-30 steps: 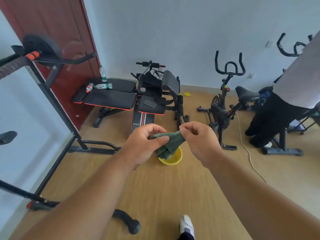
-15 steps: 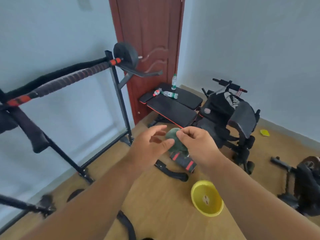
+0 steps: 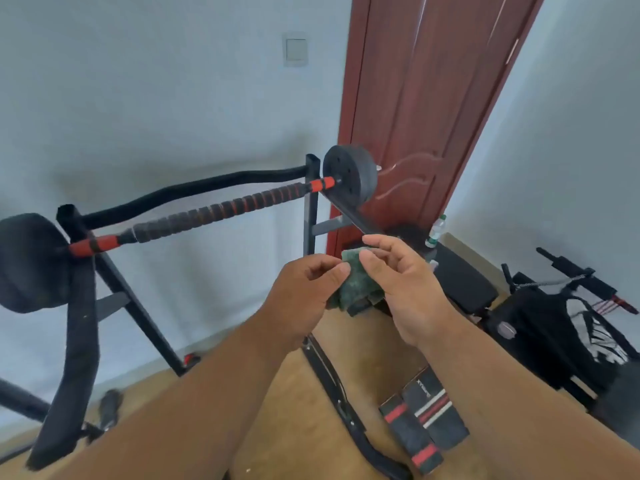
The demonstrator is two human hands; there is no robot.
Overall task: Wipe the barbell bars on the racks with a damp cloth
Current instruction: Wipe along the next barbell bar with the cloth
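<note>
barbell bar (image 3: 221, 211) now nearer, cloth (image 3: 356, 289) between both hands

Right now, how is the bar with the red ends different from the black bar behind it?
The barbell bar has ribbed black grips with orange-red bands and collars; the padded rack bar is plain black. The barbell bar runs straight; the padded rack bar bends. The barbell bar carries a weight plate at its end; the padded rack bar ends at the rack's upright post. Both sit high on the rack, side by side, and neither is touched by the green cloth.
</note>
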